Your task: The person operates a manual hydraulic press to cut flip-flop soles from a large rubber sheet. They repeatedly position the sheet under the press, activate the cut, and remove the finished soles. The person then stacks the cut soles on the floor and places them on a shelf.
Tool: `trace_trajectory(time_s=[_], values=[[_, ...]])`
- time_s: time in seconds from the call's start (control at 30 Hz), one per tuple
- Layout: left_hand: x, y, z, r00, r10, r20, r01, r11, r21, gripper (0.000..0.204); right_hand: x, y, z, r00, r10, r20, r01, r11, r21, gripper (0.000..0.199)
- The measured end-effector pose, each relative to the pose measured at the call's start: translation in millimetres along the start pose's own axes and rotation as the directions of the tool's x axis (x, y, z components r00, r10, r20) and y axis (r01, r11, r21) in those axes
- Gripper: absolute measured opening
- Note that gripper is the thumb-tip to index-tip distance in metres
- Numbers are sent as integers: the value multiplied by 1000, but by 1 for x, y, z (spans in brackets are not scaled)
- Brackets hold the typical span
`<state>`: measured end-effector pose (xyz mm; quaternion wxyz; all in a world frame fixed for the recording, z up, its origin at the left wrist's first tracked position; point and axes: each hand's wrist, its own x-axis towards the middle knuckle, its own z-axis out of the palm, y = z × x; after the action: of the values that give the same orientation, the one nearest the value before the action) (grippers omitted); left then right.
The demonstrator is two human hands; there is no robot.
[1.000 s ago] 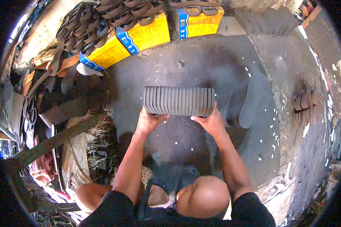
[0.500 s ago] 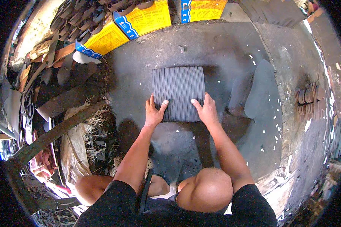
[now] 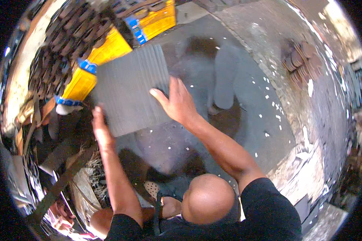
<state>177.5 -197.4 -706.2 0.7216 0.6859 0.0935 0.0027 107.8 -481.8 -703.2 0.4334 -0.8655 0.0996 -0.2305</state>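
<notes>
Between my two hands is a squarish stack of thin dark grey pieces (image 3: 132,90), packed side by side so that their edges make parallel ridges. My left hand (image 3: 102,128) is pressed to the stack's lower left side, its fingers partly blurred. At the right side, my right hand (image 3: 177,101) grips with fingers along the edge and the thumb across the ridges. The stack is tilted and held at the left, near the yellow boxes. To the right of it, a grey sole-shaped piece (image 3: 226,76) stands on the dark mat (image 3: 249,132).
Yellow and blue boxes (image 3: 112,48) at the far left sit by piles of brown curved pieces (image 3: 74,30). A stack of brown pieces (image 3: 303,64) stands far right. A dark bar (image 3: 64,182) crosses scraps at the left. White bits dot the mat. My bare knee (image 3: 209,199) is near.
Both hands have carried the grey stack leftward and away, toward the yellow boxes, turning it. The whole view has swung left, so the sole-shaped piece and brown stack sit differently in the picture.
</notes>
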Motion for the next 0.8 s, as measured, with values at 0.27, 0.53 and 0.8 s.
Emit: trace_trajectory(time_s=[0.27,0.53,0.8], values=[[-98,243,196,384,745,545,-900,434,39,47,40,-23,-228,873,145,-466,33,935,352,81],[-192,62,378,341,376,862,-851,513,113,55,-97,206,-221,673,736,-71,-279,341,898,76],[-215,-39,403,316,232,920,-887,418,199,61,-187,340,-198,611,790,-51,-792,610,-23,82]])
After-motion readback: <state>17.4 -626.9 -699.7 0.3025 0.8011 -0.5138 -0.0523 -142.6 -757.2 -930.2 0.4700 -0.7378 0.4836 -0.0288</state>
